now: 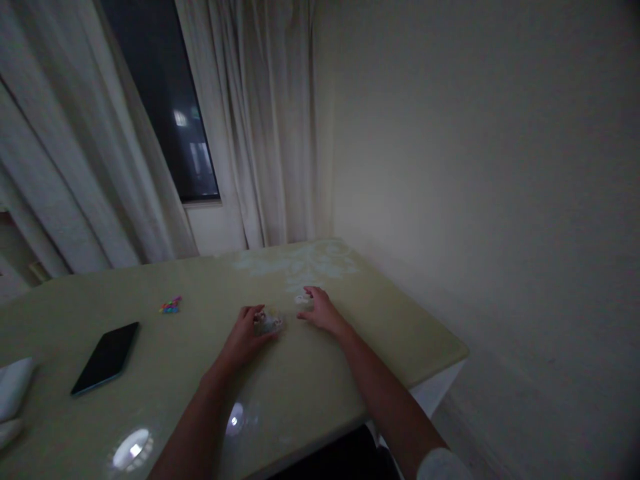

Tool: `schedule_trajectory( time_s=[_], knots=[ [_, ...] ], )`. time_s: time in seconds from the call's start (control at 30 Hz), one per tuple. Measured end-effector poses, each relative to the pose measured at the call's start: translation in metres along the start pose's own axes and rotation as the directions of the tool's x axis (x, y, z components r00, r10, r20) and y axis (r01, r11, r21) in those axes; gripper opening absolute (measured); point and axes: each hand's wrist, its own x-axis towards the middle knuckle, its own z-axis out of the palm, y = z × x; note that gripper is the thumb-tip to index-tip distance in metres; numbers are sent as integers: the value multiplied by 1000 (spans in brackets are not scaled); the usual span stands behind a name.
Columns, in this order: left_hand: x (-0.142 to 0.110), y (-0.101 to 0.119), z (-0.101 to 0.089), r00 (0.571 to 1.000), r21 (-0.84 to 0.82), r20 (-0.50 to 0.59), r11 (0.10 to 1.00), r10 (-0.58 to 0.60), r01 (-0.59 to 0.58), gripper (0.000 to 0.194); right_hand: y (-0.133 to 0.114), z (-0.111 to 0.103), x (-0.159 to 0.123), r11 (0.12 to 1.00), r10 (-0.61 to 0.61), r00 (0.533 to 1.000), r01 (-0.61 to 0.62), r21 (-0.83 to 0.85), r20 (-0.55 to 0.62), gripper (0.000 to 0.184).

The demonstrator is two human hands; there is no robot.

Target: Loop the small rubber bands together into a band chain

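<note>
My left hand [247, 337] is wrapped around the near left side of a small clear container [273, 323], thumb in front and fingers behind. Small brownish and pale bits show inside it, too blurred to name. To the right, my right hand [323, 312] is held low over the table with thumb and fingers apart. A small whitish, see-through piece [301, 299] lies by its fingertips; I cannot tell whether they touch it.
A small heap of brightly coloured pieces [171, 305] lies left of my hands on the glossy table [200, 373]. Farther left are a dark tablet [107, 357] and a white object [14, 387]. A wall [475, 200] borders the right side; curtains [270, 133] hang behind.
</note>
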Motion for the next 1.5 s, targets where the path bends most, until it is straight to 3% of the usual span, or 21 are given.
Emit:
schedule_trajectory(
  time_s=[0.13, 0.23, 0.33, 0.47, 0.6, 0.7, 0.97, 1.17, 1.27, 1.5],
  knots=[
    [1, -1, -3, 999, 5, -30, 1000, -13, 13, 70, 13, -8, 0, 983, 142, 989, -146, -115, -47, 85],
    [1, 1, -3, 999, 16, -34, 1000, -9, 9, 71, 10, -10, -2, 973, 152, 986, -160, -165, -63, 84],
    [1, 2, -1, 999, 42, -45, 999, 5, -3, 73, -6, -1, -5, 980, 72, 996, -79, -185, -44, 83],
    [1, 3, -2, 997, 99, -62, 995, 34, -28, 72, -33, 29, -13, 984, -65, 996, 73, -160, 57, 78],
    [-1, 7, -4, 997, 171, -59, 985, 49, -39, 72, -46, 56, -23, 982, -100, 985, 121, -147, 144, 90],
    [-3, 13, -3, 998, 236, -26, 970, 63, -55, 68, -47, 61, -27, 979, -104, 979, 132, -156, 174, 94],
    [-7, 33, 3, 979, 368, 159, 912, 131, -182, 37, -46, 59, -24, 972, -138, 979, 163, -171, 147, 68],
    [-8, 40, 6, 970, 387, 183, 896, 157, -218, 36, -49, 58, -27, 967, -135, 983, 158, -198, 125, 51],
    [-6, 33, 6, 975, 392, 144, 896, 167, -211, 41, -50, 57, -28, 966, -118, 985, 144, -215, 129, 57],
    [-1, 11, -9, 985, 402, -9, 902, 173, -155, 65, -47, 58, -25, 969, -66, 990, 94, -230, 128, 89]
  ],
)
